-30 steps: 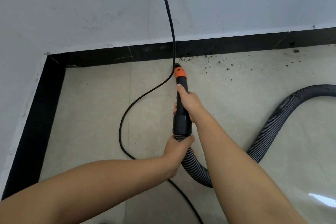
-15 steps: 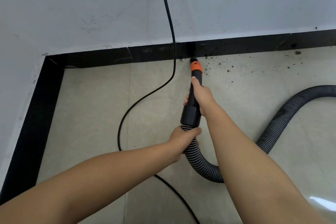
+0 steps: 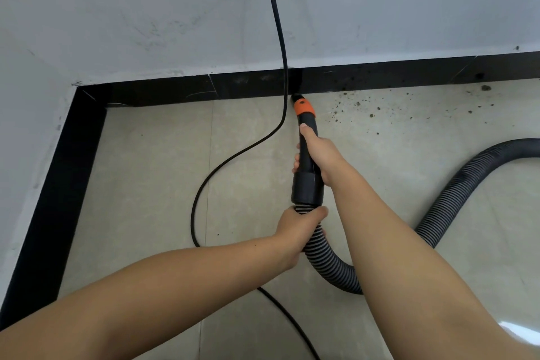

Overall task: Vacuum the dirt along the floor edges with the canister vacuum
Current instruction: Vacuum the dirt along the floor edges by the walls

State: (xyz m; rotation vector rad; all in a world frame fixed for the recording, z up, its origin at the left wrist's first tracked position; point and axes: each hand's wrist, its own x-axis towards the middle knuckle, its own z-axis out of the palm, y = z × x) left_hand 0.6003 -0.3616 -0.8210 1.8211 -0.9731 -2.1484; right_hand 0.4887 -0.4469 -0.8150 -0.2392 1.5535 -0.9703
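Along the black baseboard [image 3: 163, 90], where pale wall meets beige tile floor [image 3: 140, 178], a person is working a vacuum nozzle [image 3: 307, 161] into the floor edge. Its tip, just beyond an orange collar [image 3: 304, 107], is now pressing against the foot of the baseboard, right beside the hanging power cord [image 3: 280, 47]. Half a second ago the tip was sitting a little to the right, among the first dark specks; it is now swinging back left toward the cord, so the sweep appears to be running in short back-and-forth strokes.

The right hand [image 3: 318, 152] is wrapping around the smooth black plastic tube of the nozzle, thumb lying along the top. The left hand [image 3: 301, 228] is gripping the ribbed grey-black hose [image 3: 467, 193] just below the nozzle's wide cuff. The hose is looping down, then arcing away right of the baseboard's middle.

Dirt [image 3: 362, 108] is lying scattered as small dark crumbs on the floor to the right of the nozzle, hugging the baseboard; that stretch probably remains to be cleaned. Left of the cord, the floor by the baseboard is looking clean, though fine dust would be hard to see at this distance. The cord is glossy, thin and round, curving across the tile.
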